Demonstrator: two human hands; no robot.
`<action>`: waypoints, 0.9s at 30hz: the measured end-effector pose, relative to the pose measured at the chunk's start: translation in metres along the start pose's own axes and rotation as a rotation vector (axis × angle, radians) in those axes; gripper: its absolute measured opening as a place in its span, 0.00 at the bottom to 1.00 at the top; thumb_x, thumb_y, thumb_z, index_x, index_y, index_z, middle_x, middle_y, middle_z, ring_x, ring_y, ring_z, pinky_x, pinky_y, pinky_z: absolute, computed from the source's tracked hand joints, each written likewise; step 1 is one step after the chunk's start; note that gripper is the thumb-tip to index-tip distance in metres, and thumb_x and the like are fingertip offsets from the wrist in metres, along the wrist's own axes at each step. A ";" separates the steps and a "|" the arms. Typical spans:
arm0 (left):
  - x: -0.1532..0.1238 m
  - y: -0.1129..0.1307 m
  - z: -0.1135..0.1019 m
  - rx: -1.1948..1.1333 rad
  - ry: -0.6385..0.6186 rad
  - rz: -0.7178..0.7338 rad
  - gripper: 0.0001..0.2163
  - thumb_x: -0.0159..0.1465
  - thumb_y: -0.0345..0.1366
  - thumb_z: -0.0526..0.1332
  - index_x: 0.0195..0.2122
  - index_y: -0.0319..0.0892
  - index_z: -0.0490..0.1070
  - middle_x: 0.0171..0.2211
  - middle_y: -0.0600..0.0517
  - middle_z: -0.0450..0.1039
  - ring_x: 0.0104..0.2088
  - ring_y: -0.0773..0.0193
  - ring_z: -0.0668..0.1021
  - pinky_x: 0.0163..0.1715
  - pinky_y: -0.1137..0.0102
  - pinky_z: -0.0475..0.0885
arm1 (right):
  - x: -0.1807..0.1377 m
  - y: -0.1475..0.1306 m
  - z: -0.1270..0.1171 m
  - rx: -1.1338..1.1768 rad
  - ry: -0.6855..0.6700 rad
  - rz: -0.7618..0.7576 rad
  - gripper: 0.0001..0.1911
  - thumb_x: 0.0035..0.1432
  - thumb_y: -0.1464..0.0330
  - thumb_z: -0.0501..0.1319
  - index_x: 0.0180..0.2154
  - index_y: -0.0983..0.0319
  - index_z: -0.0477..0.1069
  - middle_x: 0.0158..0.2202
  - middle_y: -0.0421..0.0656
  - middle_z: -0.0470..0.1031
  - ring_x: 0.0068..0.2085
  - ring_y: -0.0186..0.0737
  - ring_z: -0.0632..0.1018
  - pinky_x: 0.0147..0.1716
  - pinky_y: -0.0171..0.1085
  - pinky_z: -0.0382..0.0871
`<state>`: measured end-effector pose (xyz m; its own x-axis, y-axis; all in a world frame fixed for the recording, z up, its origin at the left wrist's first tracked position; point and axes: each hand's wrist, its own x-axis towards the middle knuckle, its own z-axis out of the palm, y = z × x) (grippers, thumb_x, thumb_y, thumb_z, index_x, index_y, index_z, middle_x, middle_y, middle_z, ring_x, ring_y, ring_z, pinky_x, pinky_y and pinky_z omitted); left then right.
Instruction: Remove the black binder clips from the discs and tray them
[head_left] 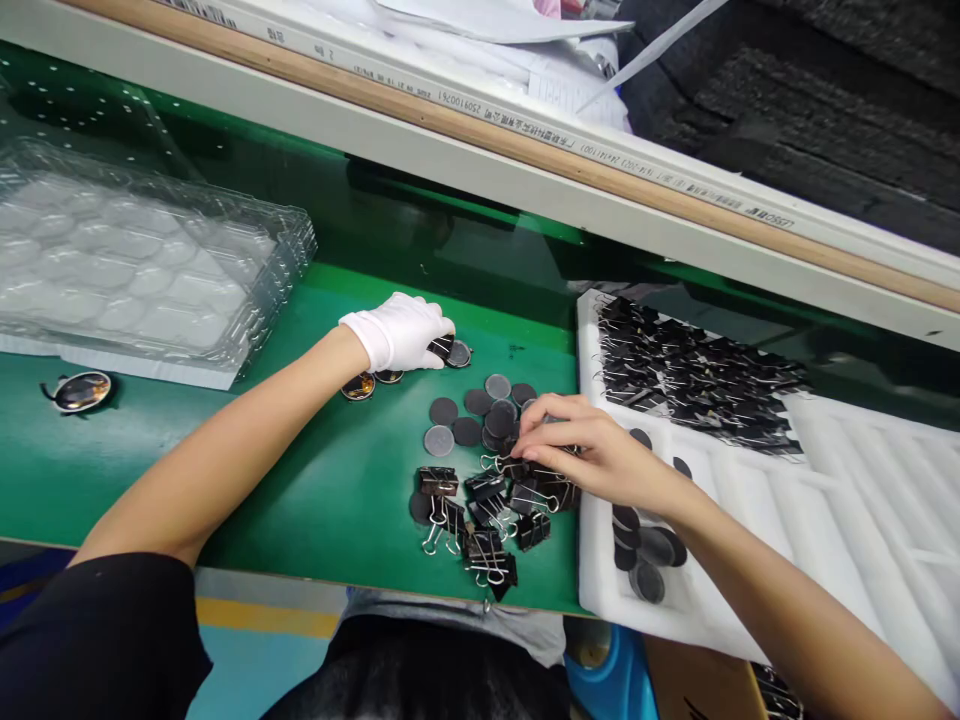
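My left hand (401, 330), in a white glove, is closed over a dark round disc (456, 352) on the green mat (322, 480), with two amber-faced discs (360, 386) just beneath the wrist. My bare right hand (585, 450) pinches with thumb and fingers at the edge of a pile of grey and black discs (480, 415), right above a heap of black binder clips (487, 515). What the fingertips grip is too small to make out.
A stack of clear blister trays (150, 270) sits at the left, with a lone amber disc (81, 390) in front. A white foam tray (862, 500) at the right holds several binder clips (697, 375) and discs (645, 560). A shelf rail (525, 170) runs across the back.
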<state>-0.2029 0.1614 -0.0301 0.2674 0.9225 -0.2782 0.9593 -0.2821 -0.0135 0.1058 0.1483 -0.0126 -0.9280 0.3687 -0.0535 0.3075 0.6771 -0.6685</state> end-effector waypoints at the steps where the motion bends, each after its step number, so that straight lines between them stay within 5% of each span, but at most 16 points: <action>1: 0.000 0.000 0.001 0.000 0.005 0.002 0.21 0.65 0.51 0.61 0.55 0.48 0.75 0.48 0.43 0.76 0.46 0.47 0.78 0.46 0.60 0.68 | 0.001 -0.001 0.000 -0.015 -0.011 0.010 0.15 0.71 0.58 0.59 0.42 0.56 0.81 0.44 0.46 0.78 0.47 0.45 0.77 0.49 0.46 0.63; 5: 0.001 0.000 0.004 0.015 0.029 0.008 0.23 0.65 0.53 0.60 0.56 0.46 0.74 0.48 0.42 0.75 0.47 0.46 0.77 0.46 0.59 0.68 | 0.002 -0.010 0.015 -0.243 -0.110 0.014 0.12 0.65 0.57 0.65 0.41 0.58 0.78 0.39 0.43 0.76 0.41 0.44 0.75 0.46 0.45 0.58; 10: 0.001 0.002 0.004 0.028 0.030 0.001 0.23 0.66 0.53 0.59 0.56 0.45 0.74 0.47 0.42 0.75 0.46 0.46 0.77 0.46 0.58 0.67 | 0.003 -0.013 0.030 -0.433 -0.057 -0.025 0.09 0.67 0.64 0.62 0.44 0.63 0.72 0.40 0.46 0.74 0.41 0.45 0.73 0.44 0.44 0.57; 18: 0.003 0.003 0.004 0.011 0.035 -0.004 0.24 0.66 0.53 0.59 0.56 0.44 0.74 0.47 0.41 0.75 0.46 0.45 0.77 0.45 0.58 0.67 | 0.022 -0.002 0.011 -0.294 -0.158 -0.136 0.12 0.73 0.69 0.55 0.55 0.58 0.70 0.52 0.49 0.73 0.49 0.44 0.73 0.47 0.43 0.59; 22: 0.004 0.002 0.005 0.017 0.034 -0.008 0.25 0.66 0.54 0.58 0.57 0.44 0.74 0.48 0.41 0.75 0.47 0.45 0.77 0.45 0.59 0.67 | 0.031 -0.005 0.011 -0.224 -0.218 -0.205 0.17 0.72 0.73 0.54 0.58 0.59 0.70 0.47 0.46 0.78 0.48 0.43 0.74 0.47 0.43 0.58; 27: 0.004 0.000 0.003 0.037 0.022 0.022 0.25 0.66 0.55 0.57 0.57 0.44 0.73 0.47 0.41 0.75 0.45 0.46 0.78 0.41 0.60 0.67 | 0.038 -0.005 -0.014 0.115 -0.188 -0.176 0.08 0.69 0.68 0.59 0.40 0.60 0.77 0.37 0.42 0.81 0.40 0.39 0.78 0.47 0.43 0.65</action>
<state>-0.2023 0.1648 -0.0340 0.2902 0.9215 -0.2581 0.9494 -0.3110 -0.0429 0.0722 0.1672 -0.0008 -0.9911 0.1198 -0.0585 0.1221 0.6394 -0.7591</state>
